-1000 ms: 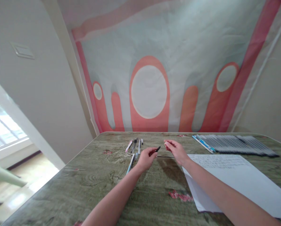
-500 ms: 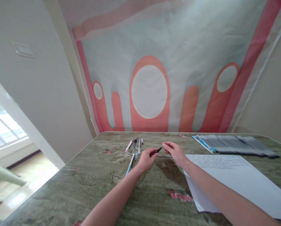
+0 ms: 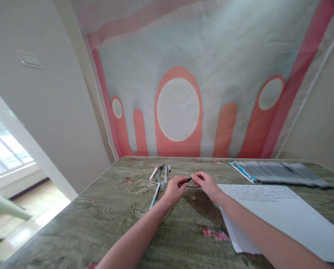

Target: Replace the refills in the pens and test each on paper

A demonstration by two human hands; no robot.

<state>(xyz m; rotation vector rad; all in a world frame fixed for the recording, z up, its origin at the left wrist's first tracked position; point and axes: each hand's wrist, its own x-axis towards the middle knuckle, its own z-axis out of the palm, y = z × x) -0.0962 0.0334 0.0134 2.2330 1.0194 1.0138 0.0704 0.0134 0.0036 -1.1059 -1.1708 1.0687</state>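
A small black pen part is pinched between the thumb and fingers of my left hand, above the middle of the table. My right hand has its thumb and fingertips closed at the other end of that black part, close to the left fingertips. Whether the right fingers also hold something smaller cannot be made out. A thin dark rod lies on the table behind the hands, partly hidden. Just left of my left hand lies a light blue and black pen.
Several loose pens and pen parts lie left of the hands. A written sheet of paper covers the right front of the wood-patterned table. Behind it is a row of grey pens with blue and white ones at its left end.
My right hand has moved slightly left and down, and its fingertips now meet the end of the black part. My left hand still holds that part in nearly the same place.
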